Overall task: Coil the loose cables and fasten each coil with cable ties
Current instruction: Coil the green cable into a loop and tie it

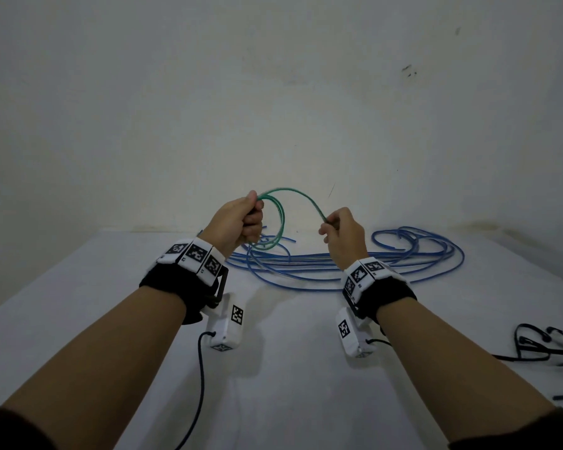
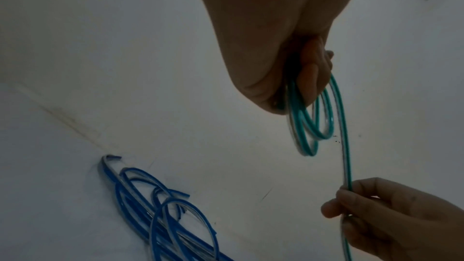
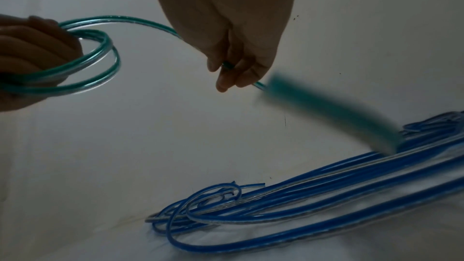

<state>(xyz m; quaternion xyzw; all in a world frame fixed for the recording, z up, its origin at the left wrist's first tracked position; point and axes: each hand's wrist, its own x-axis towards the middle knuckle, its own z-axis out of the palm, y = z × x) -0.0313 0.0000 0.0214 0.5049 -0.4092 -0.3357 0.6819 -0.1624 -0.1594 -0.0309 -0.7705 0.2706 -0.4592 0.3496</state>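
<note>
Your left hand [image 1: 241, 222] is fisted round the green cable [image 1: 278, 219], fingers curled through 2 or 3 finished loops so they stay stacked and cannot spring open. Your right hand [image 1: 340, 232] pinches the free run between thumb and fingertips [image 3: 222, 84], a light hold that likely lets the cable slide as you feed the next loop. Both hands are raised above the white table [image 1: 78, 303], keeping the coil apart from the blue cables [image 1: 355, 267] lying loose behind them, uncoiled. The green tail past your right hand is motion-blurred. Dark items, possibly cable ties [image 1: 546, 345], lie at far right; no tie is fitted yet.
</note>
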